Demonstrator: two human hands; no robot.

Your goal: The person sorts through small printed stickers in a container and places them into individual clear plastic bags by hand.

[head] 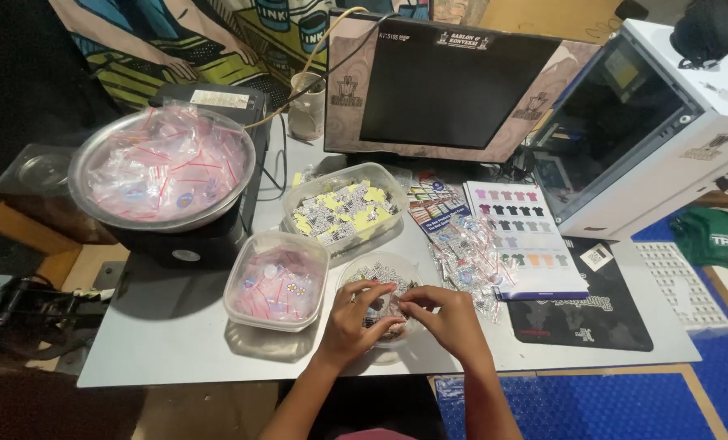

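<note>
While both hands work over one small round tub, the bigger items ring them on one grey table (176, 342): one white computer case (657, 122) at far right, one dark monitor (437, 85) at the back, one metal bowl (162, 167) heaped with clear red-striped bags at left. One colour chart of shirts (535, 244) lies right of centre, with one loose pile of filled bags (466, 257) just beside it. Three plastic tubs: a rectangular one with yellow tags (344, 208), a square one of bags (276, 281), and the round tub (380, 281). Left hand (352, 314) and right hand (445, 314) meet fingertip to fingertip above that tub, pinching one small item (387, 306), too small to identify.
</note>
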